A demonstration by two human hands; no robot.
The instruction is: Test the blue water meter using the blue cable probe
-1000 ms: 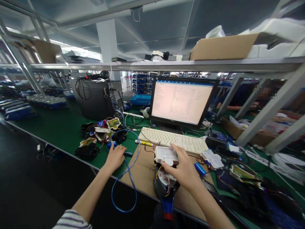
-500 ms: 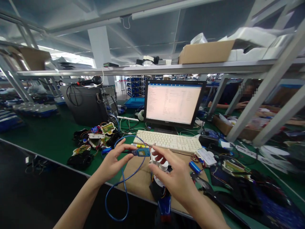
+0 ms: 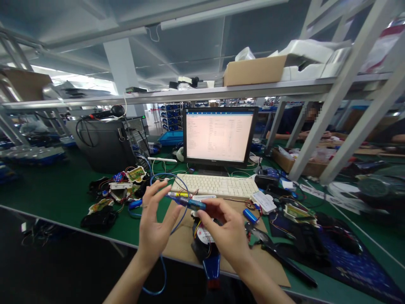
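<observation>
I have both hands raised over the near edge of the bench, and the thing between them is a small blue adapter (image 3: 190, 203) on the end of a blue cable (image 3: 172, 228). My right hand (image 3: 229, 236) pinches it, thumb and forefinger closed on its right end. My left hand (image 3: 155, 228) stands just beside its other end with the fingers spread apart and upright, palm turned toward the adapter; I cannot tell whether a fingertip touches it.

The relation that matters: the adapter lies nearly level, its long axis running from about 10 o'clock to 4 o'clock, left end slightly higher. From my left hand it sits at roughly 2 o'clock, close by; from my right it is at 10 o'clock, already in the grip. So the right hand holds it and the left is the free one, facing the open end. The cable loops up behind my left fingers and hangs down past the bench edge.

Directly below, at 6 o'clock from the adapter, a dark round device (image 3: 205, 245) with coloured wires rests on a sheet of cardboard (image 3: 253, 266). At 12 o'clock are a white keyboard (image 3: 218, 185) and a lit monitor (image 3: 218, 136). At 9 o'clock lies a heap of circuit boards (image 3: 123, 185) on the green bench (image 3: 57, 190).
</observation>
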